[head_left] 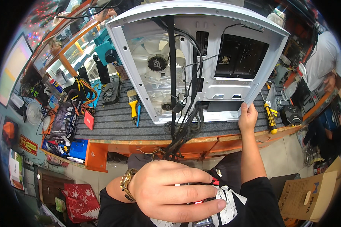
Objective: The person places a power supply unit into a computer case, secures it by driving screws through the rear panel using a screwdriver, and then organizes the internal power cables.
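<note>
A white computer case stands on the grey ribbed mat with its open side facing me. Inside it are clear fans, and a bundle of black cables hangs out over the bench's front edge. My right hand grips the case's lower right corner, thumb on the near face. Close in front of my chest is my left hand, with a gold bracelet at the wrist. Its fingers stretch rightward, slightly apart, over a small device with a red light, mostly hidden beneath.
On the mat lie a yellow-handled brush, a blue pen-like tool, a graphics card and a yellow-black screwdriver. A dark box stands left. An open cardboard box is at lower right; another person is beyond.
</note>
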A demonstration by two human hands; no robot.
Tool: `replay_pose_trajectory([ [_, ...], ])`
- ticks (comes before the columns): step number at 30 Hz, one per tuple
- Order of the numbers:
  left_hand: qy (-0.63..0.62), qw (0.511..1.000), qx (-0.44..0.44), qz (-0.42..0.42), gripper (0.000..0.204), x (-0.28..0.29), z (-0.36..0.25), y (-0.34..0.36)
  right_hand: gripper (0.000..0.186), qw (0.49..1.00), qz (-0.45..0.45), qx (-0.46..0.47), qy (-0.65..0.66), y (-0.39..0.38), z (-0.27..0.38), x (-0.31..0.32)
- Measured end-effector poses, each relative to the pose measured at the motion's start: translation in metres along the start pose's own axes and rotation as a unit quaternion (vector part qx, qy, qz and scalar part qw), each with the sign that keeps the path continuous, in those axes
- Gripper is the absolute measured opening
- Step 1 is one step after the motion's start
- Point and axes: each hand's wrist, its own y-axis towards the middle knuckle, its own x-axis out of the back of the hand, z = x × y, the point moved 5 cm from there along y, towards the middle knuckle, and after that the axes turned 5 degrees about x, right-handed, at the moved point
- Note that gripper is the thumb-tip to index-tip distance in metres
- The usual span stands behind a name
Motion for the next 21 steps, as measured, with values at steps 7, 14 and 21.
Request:
replay_pose_trajectory([
  [7,0.005,1.000,-0.001,-0.003,0.022,0.0025,-0.0008,0.0006,0.039,1.000,-0.003,0.001,0.001,-0.0001,-0.0008,-0.0006],
  [14,0.013,0.998,-0.022,-0.055,0.019,0.0035,0.0019,0.0022,0.039,1.000,0.001,-0.004,0.000,-0.0016,-0.0051,0.0013],
  [21,0.025,0.998,-0.022,-0.057,0.025,0.0101,-0.0001,-0.0066,0.039,1.000,0.008,-0.017,-0.007,-0.0021,-0.0045,-0.0017],
])
